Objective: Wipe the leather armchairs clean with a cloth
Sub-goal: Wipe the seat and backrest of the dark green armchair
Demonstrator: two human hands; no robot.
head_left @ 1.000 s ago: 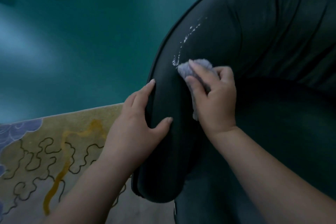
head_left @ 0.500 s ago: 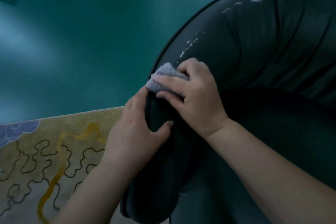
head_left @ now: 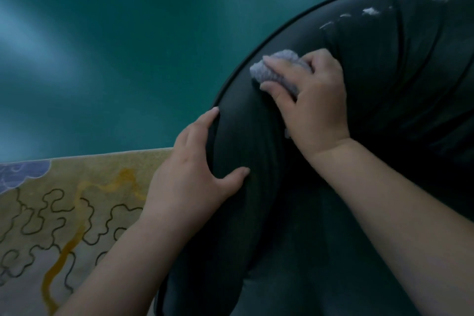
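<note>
**Cloth pressed to the armrest of a dark leather armchair**

The right hand (head_left: 311,102) grips a bunched grey cloth (head_left: 275,69), its fingers curled over it and pushing it down on the rounded top of the armchair (head_left: 384,110), just inside the piped seam that runs along the armrest's left edge. The cloth shows past the fingertips on the far-left side, and a small scrap of it peeks out under the heel of the hand.

The left hand (head_left: 191,177) lies nearer and to the left, apart from the right one. It clasps the outer side of the same armrest: the fingers reach up along the seam and the thumb is spread across the leather towards the right.

Farther along the armrest, at the far right, a scatter of white flecks (head_left: 370,11) sits on the leather, well apart from the cloth.

To the left of the chair, a patterned rug (head_left: 64,213) in yellow and grey with dark wavy lines covers the near floor; beyond it lies a glossy teal floor (head_left: 115,59).
</note>
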